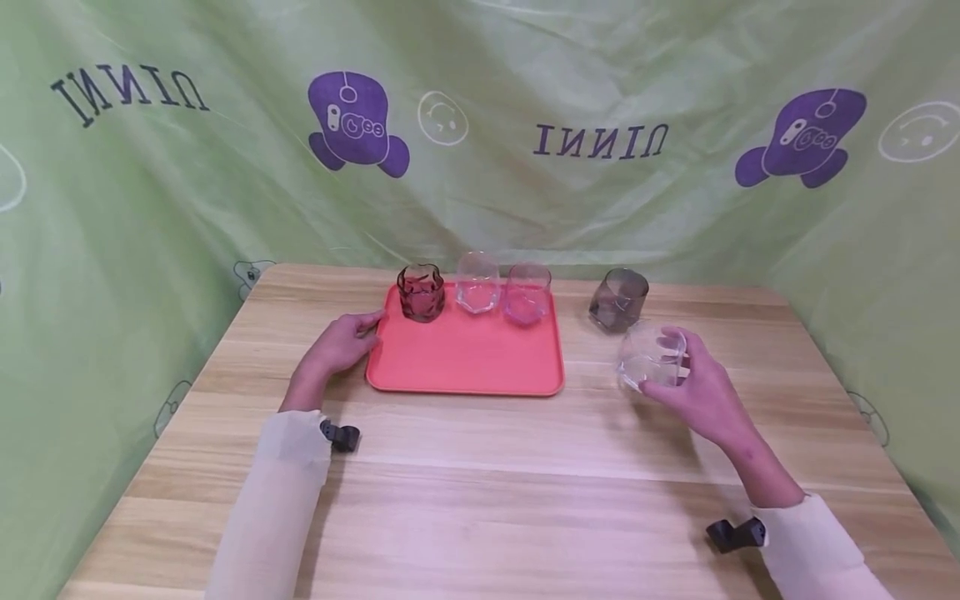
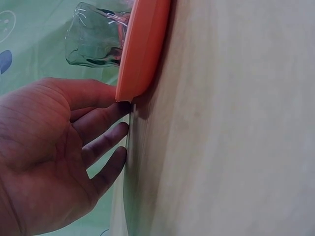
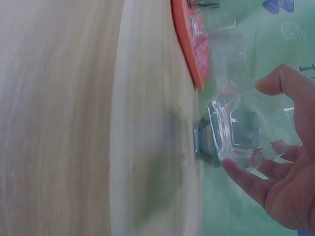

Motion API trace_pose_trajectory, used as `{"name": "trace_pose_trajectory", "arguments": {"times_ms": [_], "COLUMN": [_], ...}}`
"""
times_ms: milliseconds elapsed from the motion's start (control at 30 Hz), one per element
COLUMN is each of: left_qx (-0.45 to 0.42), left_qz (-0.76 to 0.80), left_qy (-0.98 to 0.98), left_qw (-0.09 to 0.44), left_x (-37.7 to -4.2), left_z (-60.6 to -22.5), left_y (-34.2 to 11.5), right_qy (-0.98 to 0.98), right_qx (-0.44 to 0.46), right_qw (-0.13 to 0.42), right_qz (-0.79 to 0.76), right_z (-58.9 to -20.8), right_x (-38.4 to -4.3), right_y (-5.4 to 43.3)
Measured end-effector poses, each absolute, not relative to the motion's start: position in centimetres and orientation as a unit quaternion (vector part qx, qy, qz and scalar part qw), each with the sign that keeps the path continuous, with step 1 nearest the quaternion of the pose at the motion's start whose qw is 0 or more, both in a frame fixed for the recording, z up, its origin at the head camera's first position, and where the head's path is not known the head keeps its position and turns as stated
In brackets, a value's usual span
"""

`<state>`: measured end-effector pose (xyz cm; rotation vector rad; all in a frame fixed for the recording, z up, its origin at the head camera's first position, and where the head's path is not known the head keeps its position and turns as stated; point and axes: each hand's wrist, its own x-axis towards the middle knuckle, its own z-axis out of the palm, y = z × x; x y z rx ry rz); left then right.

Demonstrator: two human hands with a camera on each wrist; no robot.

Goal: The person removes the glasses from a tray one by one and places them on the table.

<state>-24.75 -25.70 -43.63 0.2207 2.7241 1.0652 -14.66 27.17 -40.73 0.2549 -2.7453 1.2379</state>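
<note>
The right hand point(image 1: 701, 396) curls thumb and fingers round a raised clear glass point(image 1: 642, 354), which might slip if held slackly or knock the smoky glass point(image 1: 619, 302) just beyond that grip, while the left hand point(image 1: 341, 343), fingers loosely spread, touches the red tray point(image 1: 465, 362) leftward.

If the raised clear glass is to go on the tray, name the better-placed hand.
Probably the right hand: it grips the clear glass above the table, while the left hand touches the left edge of the tray.
</note>
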Motion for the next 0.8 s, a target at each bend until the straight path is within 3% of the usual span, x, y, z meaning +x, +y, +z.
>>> {"name": "trace_pose_trajectory", "arguments": {"times_ms": [800], "left_qx": [0.062], "left_qz": [0.363], "left_qy": [0.924], "left_qw": [0.105], "left_x": [-24.7], "left_z": [-43.8], "left_y": [-25.6], "right_qy": [-0.913], "right_qx": [0.009], "right_qw": [0.072], "right_qz": [0.401], "right_z": [-41.5], "right_x": [-18.0], "right_y": [31.8]}}
